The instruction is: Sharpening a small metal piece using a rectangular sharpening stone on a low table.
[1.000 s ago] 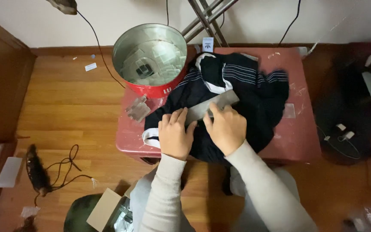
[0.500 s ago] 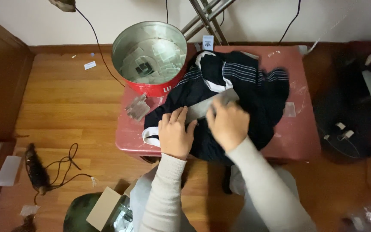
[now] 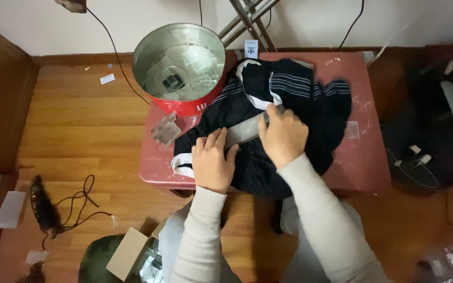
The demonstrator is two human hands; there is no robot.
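A dark navy garment with thin white stripes and a white collar lies spread on a small red table. A clear, greyish strip, like a plastic bag or tape, lies across its front. My left hand rests flat on the garment at the strip's left end, fingers spread. My right hand presses down on the strip's right part, fingers curled over it. Both forearms wear cream sleeves.
A round red tin with clear plastic pieces inside stands at the table's back left corner. Small clear packets lie beside it. On the wooden floor lie a black cable, a cardboard piece and dark bags at right.
My right hand has slid slightly up and left along the strip, covering more of it. My left hand stays put on the garment.
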